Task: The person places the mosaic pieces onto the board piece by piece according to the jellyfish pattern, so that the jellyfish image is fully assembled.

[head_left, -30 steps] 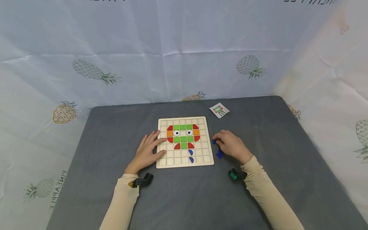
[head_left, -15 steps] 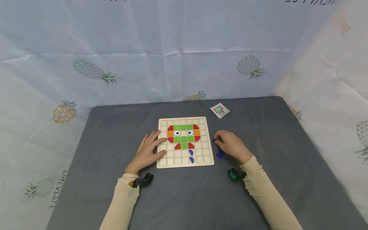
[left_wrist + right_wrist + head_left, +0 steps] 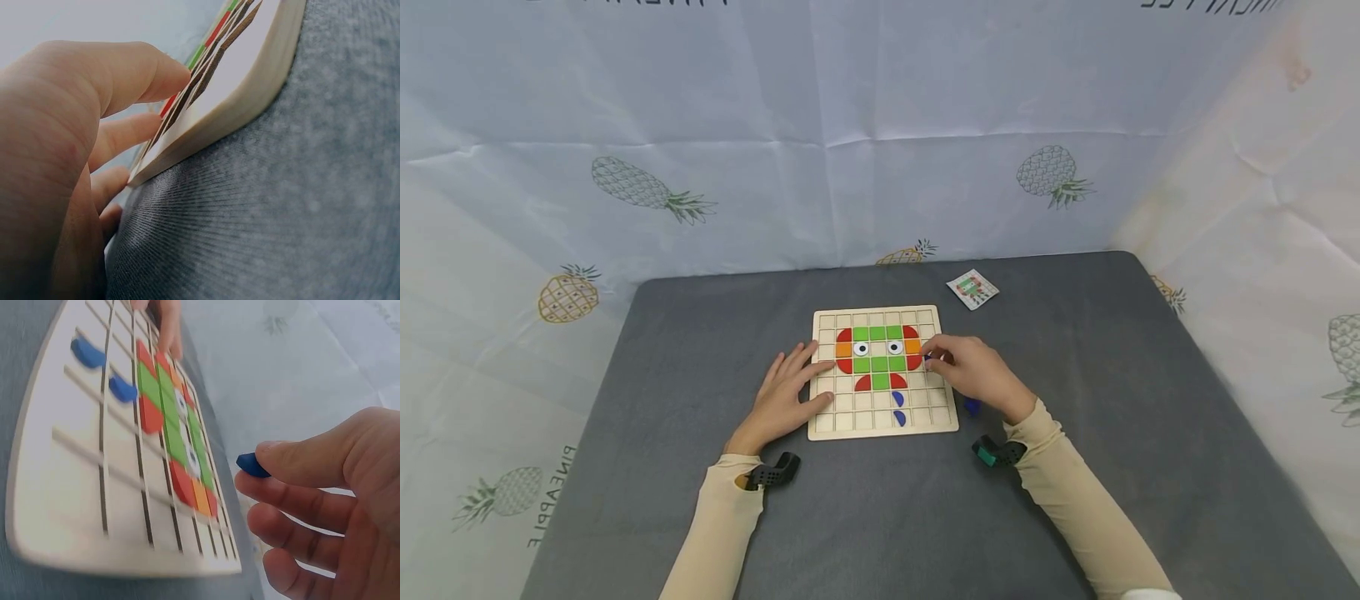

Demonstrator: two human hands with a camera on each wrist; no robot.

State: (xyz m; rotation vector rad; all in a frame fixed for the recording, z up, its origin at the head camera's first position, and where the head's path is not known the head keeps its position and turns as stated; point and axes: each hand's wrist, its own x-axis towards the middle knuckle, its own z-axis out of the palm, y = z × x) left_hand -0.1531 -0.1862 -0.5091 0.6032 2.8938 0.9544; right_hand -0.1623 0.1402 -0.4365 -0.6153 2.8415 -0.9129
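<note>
Grey table (image 3: pixel 1112 400) – bears wooden grid board (image 3: pixel 850 421), small card (image 3: pixel 972 288), loose blue piece (image 3: pixel 973 406).

we see a pale wooden board (image 3: pixel 884 425) with a smooth, matt, unvarnished face and darker grooves cut into it. the coloured tiles (image 3: pixel 880 363) set in it look like painted wood, flat and faintly satin. the small blue piece (image 3: pixel 252 465) pinched by the right hand (image 3: pixel 973 375) has the same smooth painted finish. under the board lies a grey tablecloth (image 3: pixel 300 206), a woven, slightly fuzzy, matt fabric. the backdrop (image 3: pixel 880 142) looks like thin creased plastic sheeting with a soft sheen. the little card (image 3: pixel 972 288) looks like printed paper. the sleeves (image 3: pixel 718 525) are soft beige knit cloth.
</note>
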